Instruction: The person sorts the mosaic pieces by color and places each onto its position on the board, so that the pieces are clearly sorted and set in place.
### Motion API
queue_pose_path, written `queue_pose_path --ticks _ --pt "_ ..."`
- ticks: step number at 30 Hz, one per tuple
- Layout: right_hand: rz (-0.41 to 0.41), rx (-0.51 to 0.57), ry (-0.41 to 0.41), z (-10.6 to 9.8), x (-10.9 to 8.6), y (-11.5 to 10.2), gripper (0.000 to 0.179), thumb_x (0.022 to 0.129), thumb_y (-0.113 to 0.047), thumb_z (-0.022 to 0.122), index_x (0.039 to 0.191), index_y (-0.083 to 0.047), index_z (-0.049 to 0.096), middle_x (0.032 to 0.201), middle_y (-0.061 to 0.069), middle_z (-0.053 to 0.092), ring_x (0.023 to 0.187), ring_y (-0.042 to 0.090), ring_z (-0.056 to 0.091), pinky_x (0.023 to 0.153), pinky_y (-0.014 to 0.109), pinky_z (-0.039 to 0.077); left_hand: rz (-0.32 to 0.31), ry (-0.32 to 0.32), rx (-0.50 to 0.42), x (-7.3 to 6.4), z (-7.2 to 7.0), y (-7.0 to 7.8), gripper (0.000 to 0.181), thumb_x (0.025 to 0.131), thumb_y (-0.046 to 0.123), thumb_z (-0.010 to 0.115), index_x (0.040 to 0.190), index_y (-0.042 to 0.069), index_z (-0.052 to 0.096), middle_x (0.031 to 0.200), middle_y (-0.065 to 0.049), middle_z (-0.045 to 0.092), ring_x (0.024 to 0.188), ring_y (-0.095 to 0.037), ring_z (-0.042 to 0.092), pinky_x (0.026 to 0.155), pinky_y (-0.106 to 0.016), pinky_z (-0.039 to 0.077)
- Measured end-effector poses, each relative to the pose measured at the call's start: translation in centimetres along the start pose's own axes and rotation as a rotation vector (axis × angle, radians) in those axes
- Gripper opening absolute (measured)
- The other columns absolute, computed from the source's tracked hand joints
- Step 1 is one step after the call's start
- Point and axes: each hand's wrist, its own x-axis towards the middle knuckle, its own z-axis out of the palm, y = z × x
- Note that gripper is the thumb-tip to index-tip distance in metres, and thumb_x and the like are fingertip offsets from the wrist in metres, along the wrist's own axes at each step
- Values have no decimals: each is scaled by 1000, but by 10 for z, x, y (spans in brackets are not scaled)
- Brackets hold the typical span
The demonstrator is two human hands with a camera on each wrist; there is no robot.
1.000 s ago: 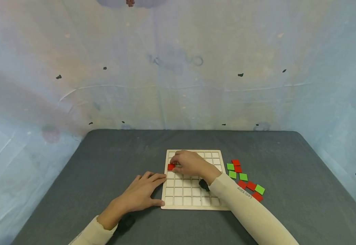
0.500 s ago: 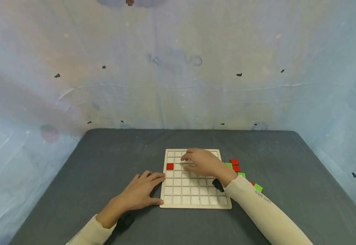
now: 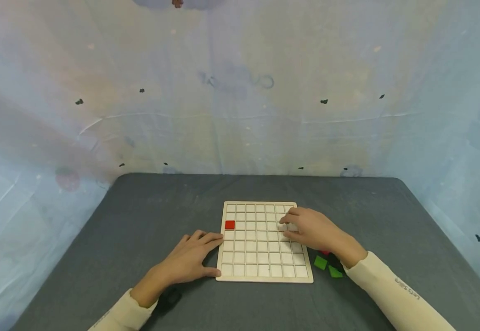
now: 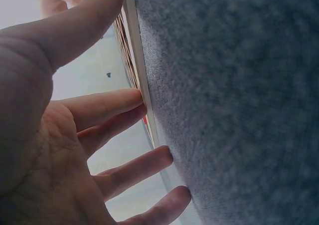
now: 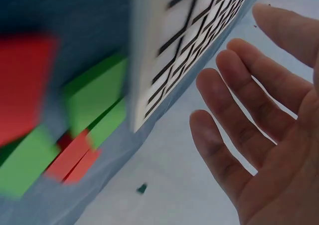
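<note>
Head view: soft, even light, fairly sharp. Left wrist view: washed-out at 10 o'clock. Right wrist view: red tile [image 5: 22, 85] blurred, 9 o'clock.

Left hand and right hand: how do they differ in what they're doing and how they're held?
The left hand touches the board's left edge; the right hand hovers over its right part.
The left hand's thumb and fingertips are wide apart; the right hand's are closer together.
Both are bare and grip nothing.
</note>
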Motion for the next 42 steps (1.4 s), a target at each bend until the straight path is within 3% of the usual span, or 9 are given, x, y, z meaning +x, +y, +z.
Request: queue_pose_path --ticks 7,11,19,26,34,42 --pt "54 -6 36 -5 -37 16 30 91 -32 74 118 -19 72 109 -3 66 88 12 64 72 31 52 -8 -8 -12 0 0 0 81 81 54 76 150 21 48 153 6 44 134 -25 42 101 -60 36" --pt "71 -16 34 -3 -54 24 29 90 -33 74 117 -21 72 109 -4 66 90 12 64 74 33 53 -13 -11 -10 0 1 0 81 81 54 77 149 21 48 152 6 45 134 -25 42 101 -59 36" --pt "83 -28 90 3 -85 34 24 89 -34 75 112 -26 73 107 -11 65 89 6 63 73 29 53 -12 -4 -18 -1 2 0 81 81 53 77 149 21 49 152 6 45 133 -25 43 101 -59 35" --pt "108 -5 93 5 -109 42 22 89 -38 74 110 -33 71 105 -18 63 90 2 61 72 28 52 3 5 -2 2 3 0 81 81 53 77 149 20 48 152 6 45 133 -25 42 101 -59 35" --pt "38 96 86 3 -133 55 26 88 -47 72 112 -38 69 108 -21 62 93 0 60 71 28 52 -4 -1 -3 1 0 1 81 81 53 77 149 20 48 152 5 45 133 -25 42 102 -60 35" --pt "-20 139 -13 5 -136 64 28 88 -51 71 115 -43 66 113 -23 59 101 -1 54 78 32 52 2 -9 -2 1 0 1 81 82 54 76 150 20 47 152 5 44 135 -26 42 101 -61 36"
